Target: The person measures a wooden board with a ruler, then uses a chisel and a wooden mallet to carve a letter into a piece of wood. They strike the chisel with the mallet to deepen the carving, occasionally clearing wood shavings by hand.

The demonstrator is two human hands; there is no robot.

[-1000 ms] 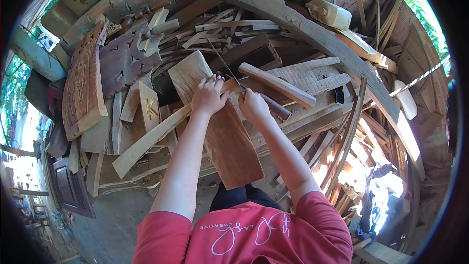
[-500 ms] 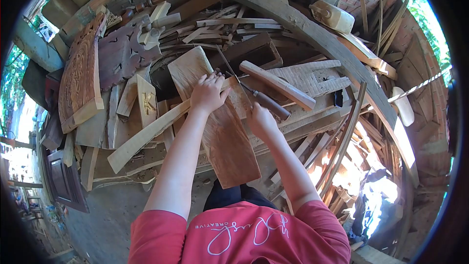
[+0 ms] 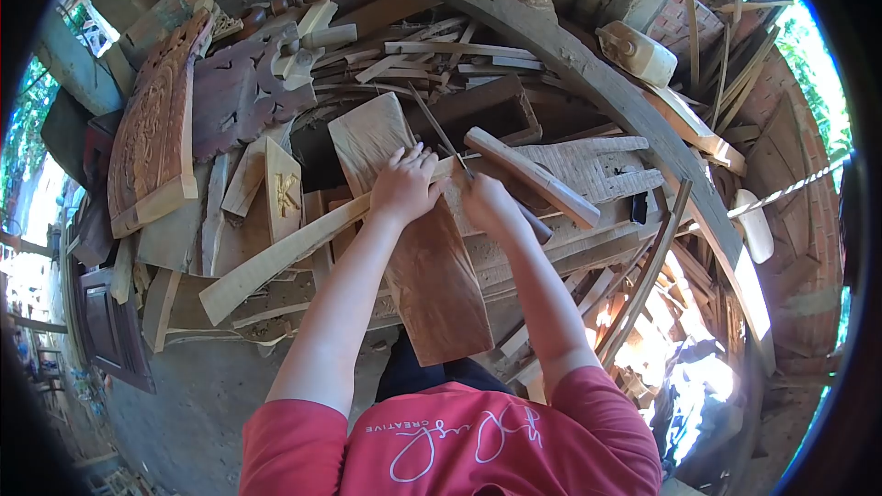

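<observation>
My left hand (image 3: 405,182) presses on a long pale wooden strip (image 3: 285,257), which lies across a wide brown board (image 3: 436,285). Its fingers are spread over the strip near the strip's right end. My right hand (image 3: 490,202) is closed round the handle end of a thin saw-like blade (image 3: 432,119), the handle itself hidden by the fingers. The blade slants up and left, beside the strip's right end. Right of my right hand, a dark rounded tool handle (image 3: 536,225) shows partly.
A squared wooden block (image 3: 533,176) lies right of the blade. Carved panels (image 3: 156,129) lean at the left, and a small block with a gold letter (image 3: 283,191) stands nearer. A long curved beam (image 3: 597,78) crosses behind, near a plastic jug (image 3: 637,52).
My right hand has moved up along the blade towards the strip's end, and the blade has shifted with it. The view has shifted slightly.
</observation>
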